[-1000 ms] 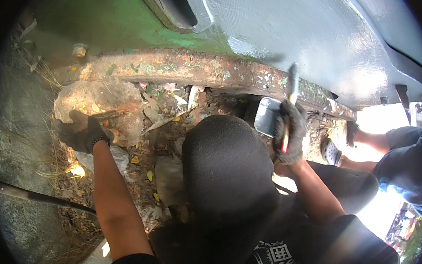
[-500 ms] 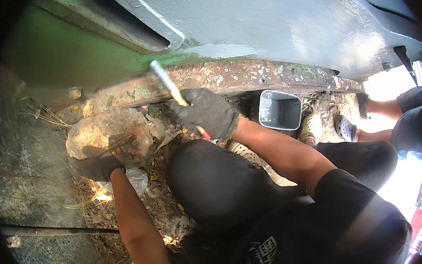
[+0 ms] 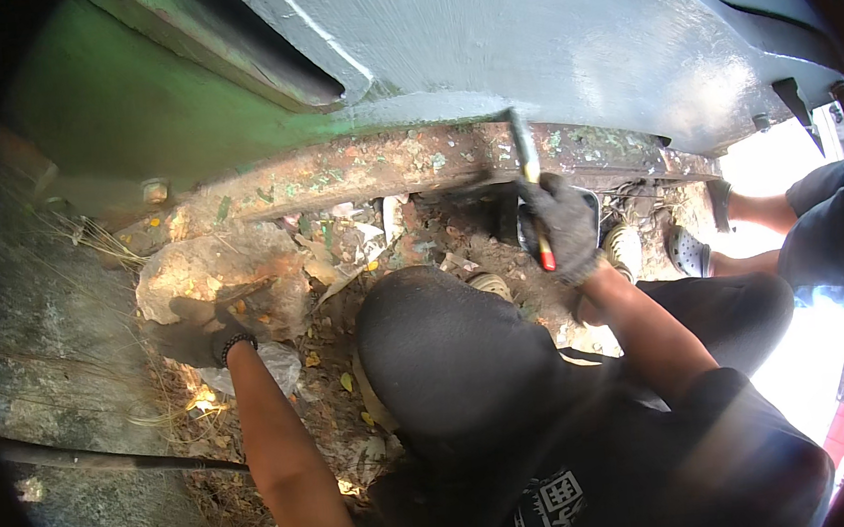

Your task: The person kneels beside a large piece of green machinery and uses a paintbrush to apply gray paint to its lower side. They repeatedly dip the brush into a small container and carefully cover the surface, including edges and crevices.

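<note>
In my gloved right hand (image 3: 565, 229) is a paintbrush (image 3: 527, 159), gripped by its handle, which has a red end. Its bristles point up to the lower edge of the large curved panel (image 3: 543, 42), grey-blue here and green at the left; whether they touch it I cannot tell. A square paint container (image 3: 593, 206) stands behind that hand, mostly hidden by it. At the left, my gloved left hand (image 3: 187, 336) rests with its fingers apart on a big pale rock (image 3: 212, 267).
A rough, flaking ledge (image 3: 364, 168) runs below the panel. Dry leaves and litter cover the ground (image 3: 335, 412). A dark hose (image 3: 118, 459) lies at lower left beside a concrete slab (image 3: 57, 336). Another person's legs and clog (image 3: 689, 250) are at the right.
My right hand has swung right with the paintbrush, from near the rock to in front of the container. My left hand stays on the rock.
</note>
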Demonstrator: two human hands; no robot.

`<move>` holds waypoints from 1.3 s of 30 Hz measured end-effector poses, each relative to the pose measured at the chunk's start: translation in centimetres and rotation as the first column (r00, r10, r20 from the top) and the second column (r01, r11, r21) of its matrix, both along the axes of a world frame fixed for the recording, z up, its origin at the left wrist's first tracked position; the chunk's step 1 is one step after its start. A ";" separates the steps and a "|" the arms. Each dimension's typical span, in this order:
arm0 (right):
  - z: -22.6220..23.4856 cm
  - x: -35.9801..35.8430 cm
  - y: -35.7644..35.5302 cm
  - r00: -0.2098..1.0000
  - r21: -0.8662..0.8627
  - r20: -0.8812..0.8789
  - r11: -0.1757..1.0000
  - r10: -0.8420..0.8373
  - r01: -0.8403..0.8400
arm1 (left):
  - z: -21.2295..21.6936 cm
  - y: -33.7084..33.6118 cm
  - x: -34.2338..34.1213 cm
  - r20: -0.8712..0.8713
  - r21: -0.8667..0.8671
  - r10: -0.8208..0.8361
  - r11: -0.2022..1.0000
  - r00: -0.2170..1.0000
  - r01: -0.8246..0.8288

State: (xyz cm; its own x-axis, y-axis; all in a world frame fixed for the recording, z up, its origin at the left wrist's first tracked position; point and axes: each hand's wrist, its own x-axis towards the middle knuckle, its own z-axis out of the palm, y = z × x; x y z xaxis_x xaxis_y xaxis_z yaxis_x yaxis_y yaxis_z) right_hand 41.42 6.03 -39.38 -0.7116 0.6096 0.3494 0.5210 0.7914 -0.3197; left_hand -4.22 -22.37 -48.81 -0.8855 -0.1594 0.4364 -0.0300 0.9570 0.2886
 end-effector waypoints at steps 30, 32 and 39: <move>-2.1 -0.4 -0.5 0.937 -0.004 -0.187 0.954 -0.297 0.301 | 1.9 1.1 0.6 -0.086 0.076 -0.023 0.997 0.996 0.029; -0.6 -5.2 -1.4 0.967 -0.047 -0.125 0.974 -0.224 0.220 | 1.6 0.5 0.5 -0.087 0.064 -0.017 0.998 0.996 0.022; 0.2 -13.2 -4.5 0.985 -0.361 -0.150 0.923 0.081 -0.131 | 1.2 0.8 0.5 -0.104 0.067 -0.027 0.997 0.994 0.034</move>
State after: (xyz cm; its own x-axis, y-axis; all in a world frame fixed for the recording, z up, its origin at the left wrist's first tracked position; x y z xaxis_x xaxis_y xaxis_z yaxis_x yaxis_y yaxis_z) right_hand 28.21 1.54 -39.13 -0.7427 0.6364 0.2081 0.3750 0.6528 -0.6582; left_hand -3.73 -21.62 -47.60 -0.8415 -0.1655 0.5142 0.0319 0.9350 0.3532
